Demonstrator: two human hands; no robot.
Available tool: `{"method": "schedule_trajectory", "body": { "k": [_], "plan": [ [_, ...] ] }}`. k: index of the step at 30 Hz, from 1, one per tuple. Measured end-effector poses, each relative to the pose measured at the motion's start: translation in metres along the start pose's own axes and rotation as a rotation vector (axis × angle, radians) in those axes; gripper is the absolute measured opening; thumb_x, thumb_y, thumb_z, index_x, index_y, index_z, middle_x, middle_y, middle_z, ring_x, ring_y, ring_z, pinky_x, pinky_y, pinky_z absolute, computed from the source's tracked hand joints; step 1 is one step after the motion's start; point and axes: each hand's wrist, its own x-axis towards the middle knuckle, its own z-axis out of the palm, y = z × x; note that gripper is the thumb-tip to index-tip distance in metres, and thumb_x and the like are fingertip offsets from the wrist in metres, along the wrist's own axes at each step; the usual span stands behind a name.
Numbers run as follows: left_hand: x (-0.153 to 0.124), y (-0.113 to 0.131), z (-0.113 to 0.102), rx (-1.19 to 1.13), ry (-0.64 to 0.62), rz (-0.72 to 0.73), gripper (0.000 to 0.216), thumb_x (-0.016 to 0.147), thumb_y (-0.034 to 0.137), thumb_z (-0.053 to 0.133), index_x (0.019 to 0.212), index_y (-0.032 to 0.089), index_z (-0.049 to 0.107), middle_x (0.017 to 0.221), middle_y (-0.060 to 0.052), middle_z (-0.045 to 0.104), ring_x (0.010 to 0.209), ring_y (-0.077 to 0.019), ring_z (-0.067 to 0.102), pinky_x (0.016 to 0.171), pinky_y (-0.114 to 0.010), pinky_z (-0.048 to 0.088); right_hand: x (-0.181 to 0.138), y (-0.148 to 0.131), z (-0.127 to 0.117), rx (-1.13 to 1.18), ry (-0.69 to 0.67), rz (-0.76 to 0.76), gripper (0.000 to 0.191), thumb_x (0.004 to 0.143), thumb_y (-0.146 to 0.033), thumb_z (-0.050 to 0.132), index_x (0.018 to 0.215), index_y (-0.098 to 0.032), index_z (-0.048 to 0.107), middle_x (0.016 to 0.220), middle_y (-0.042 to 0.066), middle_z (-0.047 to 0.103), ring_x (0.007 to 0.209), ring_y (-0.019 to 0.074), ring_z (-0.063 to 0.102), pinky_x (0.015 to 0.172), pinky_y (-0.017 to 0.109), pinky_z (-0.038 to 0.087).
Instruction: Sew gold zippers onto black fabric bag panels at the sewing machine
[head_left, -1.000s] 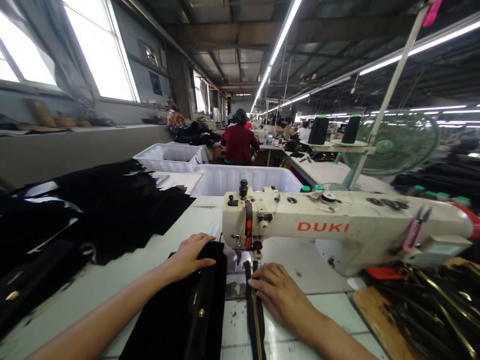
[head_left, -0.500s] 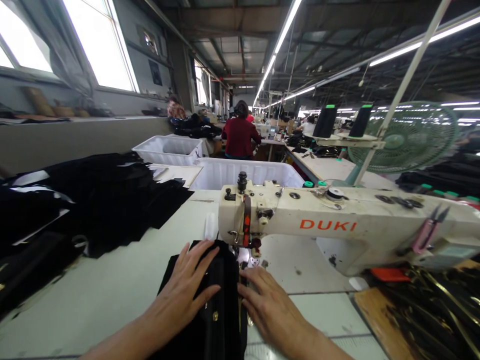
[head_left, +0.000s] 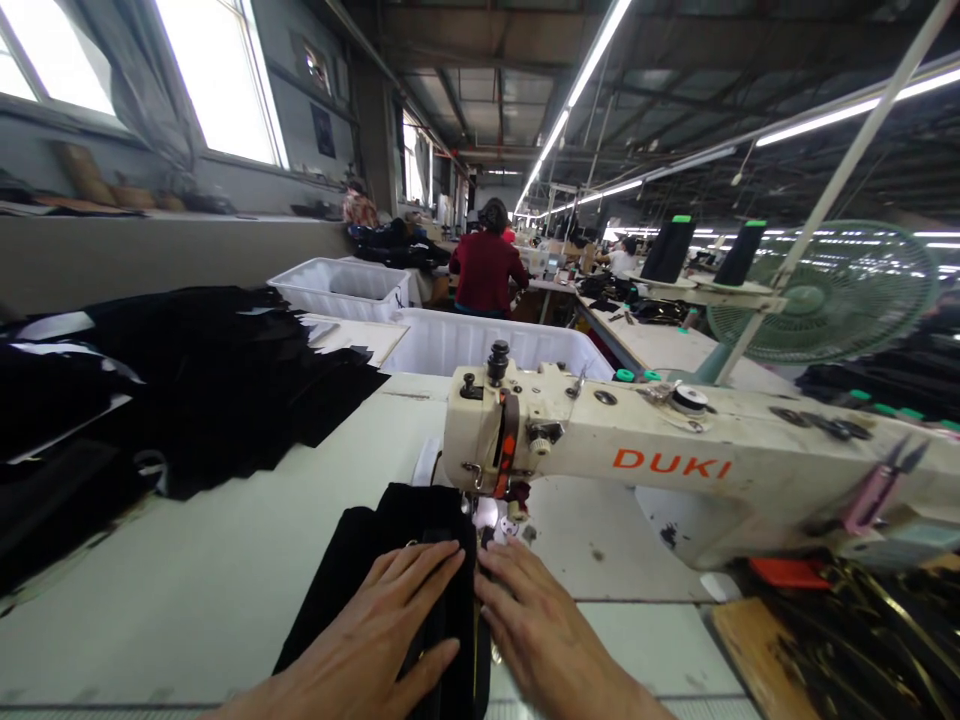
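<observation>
Black fabric (head_left: 420, 505) lies folded on the table and reaches the needle area of the sewing machine (head_left: 555, 430). A gold-toned line like zipper teeth shows along its right edge. My left hand (head_left: 390, 620) rests flat on top of the cloth, fingers stretched forward and thumb spread to the side. Beside the right edge, just in front of the presser foot, my right hand (head_left: 532, 610) lies with its fingertips on the fabric's border. Its fingers are extended and rather close together. A small lamp lights the stitching spot, where the needle is hard to make out.
A large pile of black cut pieces (head_left: 195, 390) covers the table's left side. White plastic bins (head_left: 480, 340) stand behind the machine. Black strips with gold zippers (head_left: 877, 620) lie at right by a wooden board (head_left: 757, 650). A person in dark red (head_left: 486, 270) sits ahead.
My left hand has slid back toward me along the fabric, baring more of its far end. My right hand stays near the presser foot. The view has shifted slightly.
</observation>
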Motion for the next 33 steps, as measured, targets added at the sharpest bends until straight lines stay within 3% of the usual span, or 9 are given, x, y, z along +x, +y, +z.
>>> {"method": "schedule_trajectory", "body": {
  "k": [3,6,8,12,22,27,33],
  "plan": [
    [0.004,-0.002,0.005,0.031,0.011,-0.002,0.057,0.095,0.04,0.053,0.147,0.029,0.035,0.148,-0.004,0.044,0.13,-0.0293,0.046,0.103,-0.051,0.046,-0.001,0.001,0.003,-0.016,-0.004,-0.011,0.033,0.097,-0.019,0.045,0.127,-0.017,0.058,0.136,0.007,0.056,0.129,0.0234,0.048,0.111,0.043,0.039],
    [0.008,-0.005,0.011,0.112,0.017,0.066,0.056,0.097,0.035,0.048,0.15,0.028,0.03,0.153,-0.004,0.035,0.137,-0.0299,0.037,0.111,-0.059,0.032,-0.002,0.002,0.003,-0.03,0.001,-0.019,0.033,0.097,-0.019,0.045,0.127,-0.018,0.058,0.136,0.007,0.056,0.13,0.0226,0.047,0.111,0.041,0.038],
    [0.009,-0.007,0.014,0.138,0.015,0.118,0.057,0.098,0.034,0.046,0.151,0.025,0.025,0.155,-0.005,0.032,0.14,-0.0272,0.032,0.114,-0.057,0.026,-0.002,0.002,0.003,-0.036,0.001,-0.025,0.033,0.097,-0.019,0.045,0.128,-0.018,0.057,0.137,0.007,0.055,0.13,0.0221,0.047,0.111,0.04,0.038],
    [0.011,-0.009,0.014,0.102,0.037,0.117,0.061,0.097,0.034,0.049,0.151,0.025,0.025,0.153,-0.005,0.037,0.138,-0.0257,0.036,0.114,-0.05,0.031,-0.001,0.003,0.004,-0.051,0.003,-0.028,0.034,0.097,-0.019,0.046,0.129,-0.018,0.056,0.137,0.007,0.055,0.13,0.0218,0.047,0.111,0.04,0.038],
    [0.016,-0.006,0.009,0.039,-0.102,0.074,0.063,0.094,0.028,0.05,0.151,0.026,0.024,0.155,-0.005,0.032,0.141,-0.0274,0.031,0.114,-0.058,0.027,-0.001,0.003,0.006,-0.05,0.07,-0.054,0.034,0.095,-0.016,0.046,0.127,-0.015,0.056,0.132,0.009,0.059,0.125,0.0228,0.052,0.106,0.041,0.045],
    [0.016,-0.003,0.007,0.025,-0.09,0.074,0.062,0.093,0.028,0.05,0.151,0.026,0.027,0.155,-0.006,0.032,0.141,-0.0279,0.03,0.115,-0.058,0.024,-0.004,0.003,0.007,-0.061,0.002,0.033,0.046,0.092,-0.014,0.047,0.138,-0.013,0.047,0.143,0.01,0.048,0.134,0.0241,0.041,0.111,0.045,0.039],
    [0.012,-0.005,0.013,0.055,-0.09,0.065,0.064,0.093,0.028,0.05,0.151,0.026,0.025,0.157,-0.006,0.028,0.143,-0.0279,0.026,0.115,-0.056,0.025,-0.003,0.001,0.002,-0.081,-0.021,0.053,0.048,0.095,-0.021,0.046,0.143,-0.017,0.042,0.148,0.003,0.041,0.137,0.0202,0.038,0.115,0.042,0.032]
  ]
}}
